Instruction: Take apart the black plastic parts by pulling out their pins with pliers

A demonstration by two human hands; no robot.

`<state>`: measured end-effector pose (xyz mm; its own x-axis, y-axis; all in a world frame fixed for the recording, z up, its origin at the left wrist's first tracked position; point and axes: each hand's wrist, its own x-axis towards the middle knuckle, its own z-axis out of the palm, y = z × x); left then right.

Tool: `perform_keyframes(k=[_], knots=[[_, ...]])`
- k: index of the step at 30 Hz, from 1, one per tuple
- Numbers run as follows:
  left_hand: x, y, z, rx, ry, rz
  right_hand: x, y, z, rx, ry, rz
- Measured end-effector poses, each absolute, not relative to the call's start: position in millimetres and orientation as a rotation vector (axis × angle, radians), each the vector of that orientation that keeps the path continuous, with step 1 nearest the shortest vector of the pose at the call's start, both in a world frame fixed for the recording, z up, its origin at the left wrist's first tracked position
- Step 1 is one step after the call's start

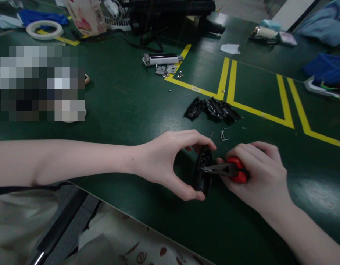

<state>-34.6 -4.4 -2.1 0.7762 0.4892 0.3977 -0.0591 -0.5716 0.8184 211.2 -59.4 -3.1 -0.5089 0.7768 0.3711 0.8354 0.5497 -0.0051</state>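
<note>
My left hand (170, 162) pinches a small black plastic part (202, 173) between thumb and fingers, holding it upright on the green table (125, 106). My right hand (258, 176) is closed round red-handled pliers (227, 170), and their dark jaws reach left onto the black part. Both hands rest near the table's front edge.
A pile of black parts (212, 109) lies just beyond the hands, with small bent metal pins (224, 135) beside it. Farther back are a white and black device (162, 59), metal brackets and screws (170, 70), a tape roll (44, 28), a box (87, 16) and yellow floor-tape lines (227, 79).
</note>
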Motion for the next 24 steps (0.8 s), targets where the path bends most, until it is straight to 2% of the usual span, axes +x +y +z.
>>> perform_keyframes(k=[24], knots=[[-35.7,-1.4,-3.0,2.061,0.267,0.896,212.0,-60.4,-4.5,-1.285,-2.437,-0.308]])
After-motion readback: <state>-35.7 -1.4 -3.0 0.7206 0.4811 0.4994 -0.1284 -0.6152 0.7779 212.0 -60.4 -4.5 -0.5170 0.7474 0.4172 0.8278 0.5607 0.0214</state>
